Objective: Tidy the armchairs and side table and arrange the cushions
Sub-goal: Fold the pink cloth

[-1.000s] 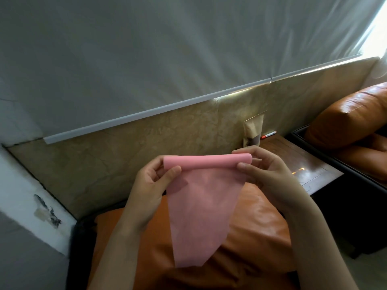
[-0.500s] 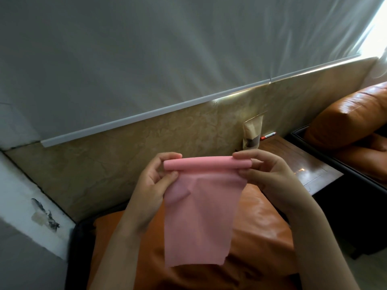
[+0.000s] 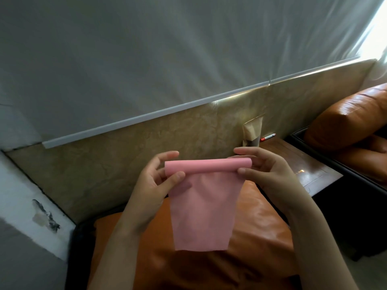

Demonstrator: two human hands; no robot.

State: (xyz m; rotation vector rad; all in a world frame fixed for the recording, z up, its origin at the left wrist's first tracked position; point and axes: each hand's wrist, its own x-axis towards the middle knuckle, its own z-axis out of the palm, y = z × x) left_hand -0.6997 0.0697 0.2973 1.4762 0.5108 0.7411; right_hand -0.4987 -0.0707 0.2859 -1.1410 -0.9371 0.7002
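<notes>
Head | pink cloth (image 3: 201,206): roll left-right, tail down | left hand (image 3: 154,187), right hand (image 3: 272,174) pinching

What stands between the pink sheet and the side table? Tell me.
Nothing visible. The left hand and right hand hold the sheet over the armchair; the table lies just to its right. A bag and a marker sit at the table's back, by the wall.

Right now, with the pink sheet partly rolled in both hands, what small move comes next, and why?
Probably roll the pink sheet further down: the left hand and right hand pinch the ends of its rolled top, and most of it hangs loose below.
</notes>
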